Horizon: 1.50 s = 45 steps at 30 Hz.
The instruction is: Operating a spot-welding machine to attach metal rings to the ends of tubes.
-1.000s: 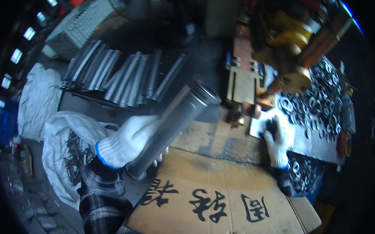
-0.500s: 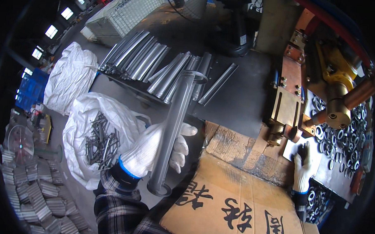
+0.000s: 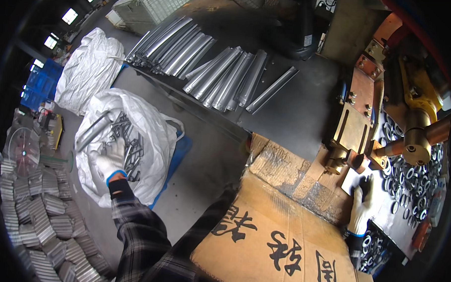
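Observation:
My left hand (image 3: 110, 159), in a white knit glove with a blue cuff, reaches over a white woven sack (image 3: 158, 133). Its fingers are apart and hold nothing. Just beyond the fingertips, a grey metal tube (image 3: 93, 131) lies tilted at the sack's left side; whether it rests or is still falling I cannot tell. Long thin metal parts (image 3: 133, 155) lie in the sack. At the right, my gloved right hand (image 3: 361, 210) has its dark-stained fingers stretched out by the edge of a metal plate (image 3: 352, 181), beside many small rings (image 3: 407, 189), with nothing visible in it.
Long metal strips (image 3: 227, 81) lie in rows on a dark table (image 3: 306, 114). A machine with copper and brass arms (image 3: 352, 128) stands at the right. A cardboard sheet (image 3: 282, 232) is in front of me. Stacked metal parts (image 3: 44, 224), a fan (image 3: 24, 153) and another sack (image 3: 89, 71) are left.
My left hand has swung left from in front of me to the sack and let go of the flanged metal tube. My right hand stays by the plate. The view has shifted slightly.

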Tool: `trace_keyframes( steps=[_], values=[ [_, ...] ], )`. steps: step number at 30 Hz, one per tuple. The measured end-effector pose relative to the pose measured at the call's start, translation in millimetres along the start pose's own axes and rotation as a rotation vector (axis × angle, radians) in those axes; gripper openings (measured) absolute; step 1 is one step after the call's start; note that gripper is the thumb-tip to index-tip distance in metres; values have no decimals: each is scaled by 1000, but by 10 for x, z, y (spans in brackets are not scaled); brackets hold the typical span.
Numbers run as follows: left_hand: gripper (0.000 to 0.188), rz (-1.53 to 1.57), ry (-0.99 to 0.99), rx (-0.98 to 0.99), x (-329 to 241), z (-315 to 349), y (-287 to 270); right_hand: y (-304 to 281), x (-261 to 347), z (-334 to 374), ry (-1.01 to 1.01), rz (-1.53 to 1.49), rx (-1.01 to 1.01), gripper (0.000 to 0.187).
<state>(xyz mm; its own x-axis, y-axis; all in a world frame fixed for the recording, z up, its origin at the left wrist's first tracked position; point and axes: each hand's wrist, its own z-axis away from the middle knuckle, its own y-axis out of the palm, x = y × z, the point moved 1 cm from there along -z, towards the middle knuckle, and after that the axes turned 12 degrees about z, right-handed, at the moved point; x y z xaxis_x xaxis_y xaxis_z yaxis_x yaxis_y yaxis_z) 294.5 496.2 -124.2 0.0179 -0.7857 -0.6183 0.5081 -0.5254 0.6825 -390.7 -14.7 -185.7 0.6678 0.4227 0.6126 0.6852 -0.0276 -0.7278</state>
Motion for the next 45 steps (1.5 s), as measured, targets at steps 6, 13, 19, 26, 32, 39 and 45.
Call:
trace_keyframes(
  steps=[6, 13, 19, 26, 32, 39, 45],
  values=[
    [32, -1025, 540, 1248, 1582, 1657, 226, 15, -175, -59, -15, 8, 19, 64],
    [56, -1656, 944, 1909, 3233, 2873, 1208, -141, 27, 10, -124, 223, 52, 56],
    [40, -2034, 792, 1561, 3926, 2663, 1439, -564, 64, -240, 227, 294, 239, 64],
    [42, -1759, 755, 1617, 3941, 2792, 1172, -653, -128, -1118, -242, 688, -239, 63],
    [52, -1340, -326, 1387, 3165, 3287, 752, -464, -477, -1315, -107, 715, -181, 58],
    [56, -1287, 389, 1943, 2641, 3521, 780, -492, -455, -1432, 89, 665, 24, 71],
    [59, -1220, 721, 2165, 2366, 3867, 844, -523, -413, -1523, 33, 812, 77, 72]
  ],
)
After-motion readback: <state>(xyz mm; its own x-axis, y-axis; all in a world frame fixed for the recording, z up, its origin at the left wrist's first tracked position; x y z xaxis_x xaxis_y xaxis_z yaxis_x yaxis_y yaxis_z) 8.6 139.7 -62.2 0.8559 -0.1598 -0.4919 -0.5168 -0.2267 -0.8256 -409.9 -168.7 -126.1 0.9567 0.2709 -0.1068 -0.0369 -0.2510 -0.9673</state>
